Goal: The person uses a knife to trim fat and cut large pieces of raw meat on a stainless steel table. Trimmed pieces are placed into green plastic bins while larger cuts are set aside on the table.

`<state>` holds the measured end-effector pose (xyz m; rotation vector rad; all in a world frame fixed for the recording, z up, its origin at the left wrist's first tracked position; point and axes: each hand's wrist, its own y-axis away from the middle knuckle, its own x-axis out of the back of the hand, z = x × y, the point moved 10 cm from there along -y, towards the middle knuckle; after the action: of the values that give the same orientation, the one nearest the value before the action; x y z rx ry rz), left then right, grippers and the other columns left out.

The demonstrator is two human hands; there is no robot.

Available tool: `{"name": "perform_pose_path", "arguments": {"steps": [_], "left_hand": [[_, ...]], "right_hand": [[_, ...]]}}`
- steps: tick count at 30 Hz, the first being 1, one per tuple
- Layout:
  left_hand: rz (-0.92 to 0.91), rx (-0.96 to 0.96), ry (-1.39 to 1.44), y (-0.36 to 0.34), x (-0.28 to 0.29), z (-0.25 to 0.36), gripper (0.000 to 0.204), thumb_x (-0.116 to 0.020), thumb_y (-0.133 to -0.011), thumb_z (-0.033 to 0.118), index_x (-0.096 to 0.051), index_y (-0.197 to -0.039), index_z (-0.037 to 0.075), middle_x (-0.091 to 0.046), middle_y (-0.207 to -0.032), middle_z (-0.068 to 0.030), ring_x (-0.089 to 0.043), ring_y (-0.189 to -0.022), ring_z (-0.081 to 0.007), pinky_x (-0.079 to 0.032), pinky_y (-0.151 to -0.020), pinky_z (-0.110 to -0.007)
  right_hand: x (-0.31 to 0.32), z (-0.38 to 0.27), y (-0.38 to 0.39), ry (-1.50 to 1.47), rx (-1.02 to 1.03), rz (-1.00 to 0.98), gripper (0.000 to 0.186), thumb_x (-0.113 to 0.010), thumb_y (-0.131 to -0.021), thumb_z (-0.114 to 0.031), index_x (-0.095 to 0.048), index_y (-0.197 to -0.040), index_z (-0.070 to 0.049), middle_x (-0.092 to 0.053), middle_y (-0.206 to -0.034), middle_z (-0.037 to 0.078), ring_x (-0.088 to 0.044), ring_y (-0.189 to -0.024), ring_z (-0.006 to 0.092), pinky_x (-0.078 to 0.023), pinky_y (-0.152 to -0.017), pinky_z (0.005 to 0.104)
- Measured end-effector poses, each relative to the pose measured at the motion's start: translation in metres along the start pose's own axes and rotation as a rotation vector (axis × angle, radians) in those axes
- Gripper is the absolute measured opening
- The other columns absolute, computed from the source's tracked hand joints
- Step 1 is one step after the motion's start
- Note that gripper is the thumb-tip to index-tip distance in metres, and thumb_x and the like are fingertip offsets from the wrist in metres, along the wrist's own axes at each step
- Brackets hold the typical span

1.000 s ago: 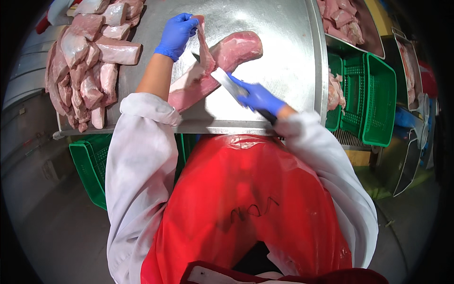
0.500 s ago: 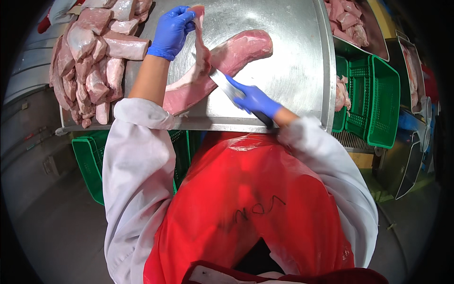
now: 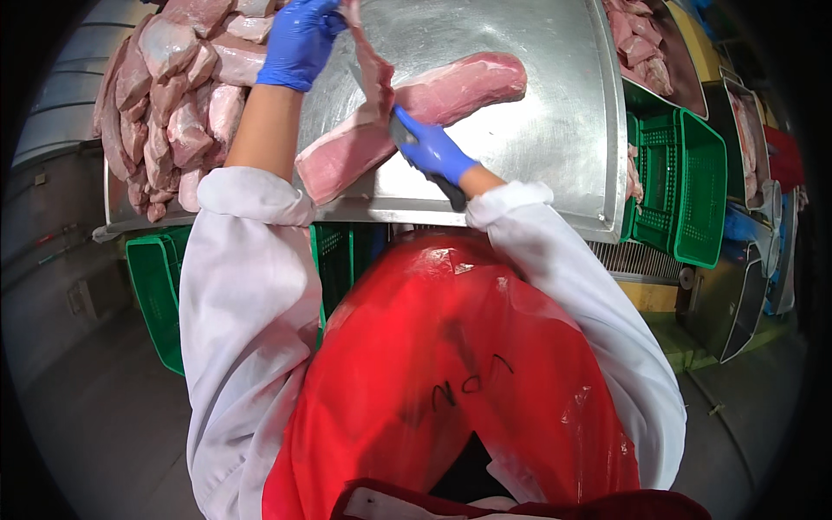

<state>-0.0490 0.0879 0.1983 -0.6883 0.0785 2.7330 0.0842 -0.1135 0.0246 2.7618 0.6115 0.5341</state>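
My left hand (image 3: 300, 48), in a blue glove, is raised at the upper middle, pinching the top of a thin strip of meat (image 3: 374, 74). The strip hangs down onto a long pink loin (image 3: 464, 87) lying diagonally on the steel table (image 3: 529, 156). My right hand (image 3: 433, 152), also blue-gloved, grips a knife (image 3: 451, 192) by its dark handle at the loin, just below the strip; much of the blade is hidden behind hand and meat. A large pile of pale pink cuts (image 3: 178, 121) sits left of my left arm.
To the right stand a tray of meat pieces (image 3: 640, 43), green crates (image 3: 693, 191) with some meat, and further metal containers (image 3: 737, 303). More green crates (image 3: 156, 303) are under the table. My red apron (image 3: 433, 347) is against the table edge.
My left hand has moved up and leftward, lifting the strip higher. My right hand with the knife has moved up and left along the loin, so less of the blade shows.
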Motion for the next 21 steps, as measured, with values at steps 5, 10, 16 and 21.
{"name": "perform_pose_path", "arguments": {"steps": [5, 10, 16, 21], "left_hand": [[0.126, -0.019, -0.063, 0.027, 0.168, 0.084, 0.012, -0.06, -0.092, 0.01, -0.065, -0.095, 0.0, -0.065, -0.084, -0.0071, -0.062, -0.072, -0.0165, -0.05, -0.068, -0.03], [0.089, 0.645, -1.804, 0.1, 0.321, 0.03, 0.05, -0.073, -0.077, 0.023, -0.063, -0.118, -0.004, -0.069, -0.104, -0.0168, -0.066, -0.099, -0.0335, -0.051, -0.089, -0.042], [-0.485, 0.412, -1.48, 0.104, 0.104, -0.139, 0.065, -0.075, -0.078, 0.03, -0.049, -0.134, 0.009, -0.062, -0.123, -0.0217, -0.06, -0.115, -0.0368, -0.048, -0.097, -0.041], [-0.487, 0.223, -1.7, 0.096, 0.087, -0.098, 0.042, -0.064, -0.084, 0.024, -0.052, -0.12, 0.006, -0.065, -0.108, -0.0253, -0.062, -0.101, -0.0443, -0.05, -0.086, -0.047]], "right_hand": [[-0.027, 0.02, 0.157, 0.247, 0.398, 0.05, 0.072, -0.06, -0.092, -0.022, -0.026, -0.156, -0.025, -0.066, -0.116, 0.017, -0.066, -0.097, 0.0232, -0.051, -0.087, 0.0344], [0.014, 0.016, 0.116, -0.161, -0.272, 0.098, 0.076, -0.06, -0.088, -0.011, -0.029, -0.155, -0.021, -0.067, -0.114, 0.015, -0.064, -0.091, 0.0145, -0.052, -0.082, 0.0302], [0.001, -0.019, -0.027, -0.36, -0.114, 0.243, 0.078, -0.055, -0.087, -0.004, -0.024, -0.156, -0.022, -0.063, -0.073, 0.008, -0.058, -0.054, 0.0132, -0.051, -0.053, 0.0298], [-0.043, -0.036, -0.023, -0.069, -0.176, 0.122, 0.076, -0.053, -0.089, -0.006, -0.021, -0.157, -0.02, -0.064, -0.068, 0.009, -0.06, -0.053, 0.0147, -0.052, -0.053, 0.0301]]}}
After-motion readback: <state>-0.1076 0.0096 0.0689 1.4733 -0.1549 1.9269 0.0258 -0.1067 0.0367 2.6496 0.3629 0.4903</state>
